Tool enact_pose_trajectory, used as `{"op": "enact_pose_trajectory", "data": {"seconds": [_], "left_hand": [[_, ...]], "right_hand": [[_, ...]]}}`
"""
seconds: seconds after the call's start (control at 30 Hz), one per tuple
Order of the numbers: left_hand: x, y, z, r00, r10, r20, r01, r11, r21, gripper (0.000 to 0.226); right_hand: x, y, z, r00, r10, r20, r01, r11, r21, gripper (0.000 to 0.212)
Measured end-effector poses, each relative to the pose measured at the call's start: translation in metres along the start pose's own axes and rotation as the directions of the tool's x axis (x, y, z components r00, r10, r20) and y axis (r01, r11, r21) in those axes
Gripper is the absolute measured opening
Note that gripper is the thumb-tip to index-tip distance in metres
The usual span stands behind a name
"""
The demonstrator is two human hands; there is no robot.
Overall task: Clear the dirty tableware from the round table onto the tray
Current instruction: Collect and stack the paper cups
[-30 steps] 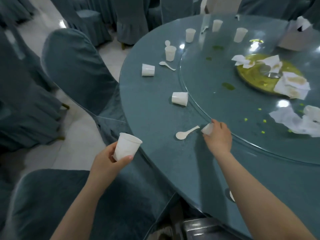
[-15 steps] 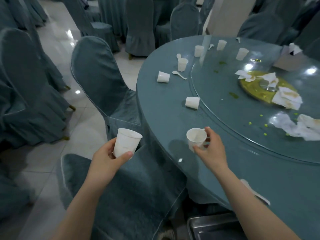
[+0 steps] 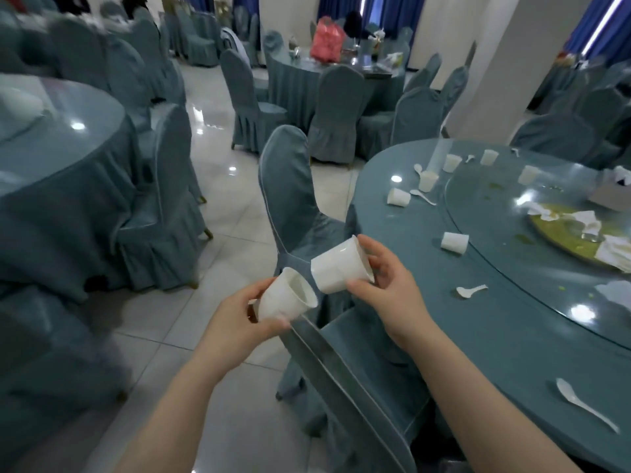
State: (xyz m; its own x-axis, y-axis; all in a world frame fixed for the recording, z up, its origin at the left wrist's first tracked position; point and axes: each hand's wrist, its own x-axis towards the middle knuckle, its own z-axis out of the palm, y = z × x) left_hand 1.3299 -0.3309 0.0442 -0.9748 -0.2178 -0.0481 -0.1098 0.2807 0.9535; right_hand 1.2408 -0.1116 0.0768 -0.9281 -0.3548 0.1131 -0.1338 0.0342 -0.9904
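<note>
My left hand [image 3: 239, 319] grips a white plastic cup [image 3: 285, 300] tilted with its mouth toward the right. My right hand [image 3: 389, 285] holds a second white cup [image 3: 339, 269] on its side, base pointing at the first cup's mouth, the two nearly touching. Both are held off the left of the round table [image 3: 478, 336], above a chair. On the table lie a tipped cup [image 3: 454, 243], another tipped cup [image 3: 398, 197], several upright cups farther back, and white spoons [image 3: 471, 291] [image 3: 585, 404]. No tray is in view.
A glass turntable [image 3: 512, 233] carries a yellow-green platter [image 3: 560, 233] with crumpled napkins and a tissue box [image 3: 611, 196]. Chairs in blue-grey covers [image 3: 290, 199] [image 3: 358, 370] stand against the table. Another covered table [image 3: 51, 148] is at the left, more behind.
My right hand lifted the cup off the table and carried it left to the cup in my left hand. The view swung up and to the left, away from the table.
</note>
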Motion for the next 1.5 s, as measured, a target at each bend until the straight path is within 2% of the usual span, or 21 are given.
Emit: {"op": "enact_pose_trajectory", "data": {"seconds": [0.1,0.2,0.3,0.43,0.53,0.73,0.83,0.93,1.03,1.1,1.17,1.33,1.5], "left_hand": [[-0.004,-0.008,-0.030,0.998,-0.002,-0.062,0.004,1.000,0.026,0.063],[0.000,-0.017,-0.057,0.990,0.016,-0.144,-0.009,0.999,0.048,0.056],[0.006,-0.028,-0.088,0.987,-0.015,-0.162,0.025,0.998,0.061,0.053],[0.033,-0.042,-0.127,0.982,-0.040,-0.185,0.047,0.998,0.034,0.052],[0.072,-0.043,-0.149,0.977,-0.024,-0.212,0.030,0.999,0.027,0.049],[0.173,-0.040,-0.197,0.987,0.009,-0.162,0.010,0.993,0.118,0.047],[0.219,-0.046,-0.213,0.989,0.004,-0.146,0.014,0.993,0.118,0.047],[0.262,-0.058,-0.218,0.995,-0.023,-0.101,0.036,0.992,0.121,0.049],[0.312,-0.063,-0.221,0.999,-0.021,-0.024,0.024,0.991,0.131,0.050],[0.355,-0.064,-0.227,1.000,0.020,0.007,-0.021,0.994,0.108,0.049],[0.389,-0.060,-0.231,0.999,0.046,0.010,-0.046,0.996,0.077,0.047],[0.481,-0.046,-0.233,0.979,0.115,0.169,-0.114,0.993,-0.013,0.045],[0.551,-0.026,-0.212,0.937,0.170,0.304,-0.155,0.985,-0.074,0.041]], "right_hand": [[0.014,-0.007,0.043,0.986,0.011,0.164,-0.003,0.999,-0.050,0.065],[0.030,-0.003,0.077,0.963,0.058,0.264,-0.031,0.994,-0.105,0.067],[0.051,0.004,0.113,0.923,0.108,0.369,-0.066,0.990,-0.124,0.058],[0.090,0.015,0.156,0.917,0.149,0.370,-0.110,0.986,-0.125,0.048],[0.129,0.017,0.179,0.880,0.145,0.452,-0.111,0.989,-0.102,0.033],[0.235,0.037,0.205,0.889,0.154,0.431,-0.154,0.987,-0.034,0.035],[0.275,0.053,0.219,0.896,0.162,0.413,-0.155,0.987,-0.050,0.044],[0.310,0.070,0.218,0.926,0.219,0.307,-0.224,0.974,-0.019,0.045],[0.347,0.084,0.195,0.959,0.277,0.055,-0.281,0.956,0.083,0.050],[0.374,0.094,0.175,0.949,0.295,-0.114,-0.284,0.953,0.103,0.037],[0.389,0.100,0.160,0.923,0.325,-0.206,-0.305,0.944,0.125,0.025],[0.419,0.105,0.142,0.828,0.374,-0.418,-0.327,0.927,0.182,0.018],[0.422,0.101,0.126,0.680,0.395,-0.618,-0.318,0.918,0.237,0.016]]}}
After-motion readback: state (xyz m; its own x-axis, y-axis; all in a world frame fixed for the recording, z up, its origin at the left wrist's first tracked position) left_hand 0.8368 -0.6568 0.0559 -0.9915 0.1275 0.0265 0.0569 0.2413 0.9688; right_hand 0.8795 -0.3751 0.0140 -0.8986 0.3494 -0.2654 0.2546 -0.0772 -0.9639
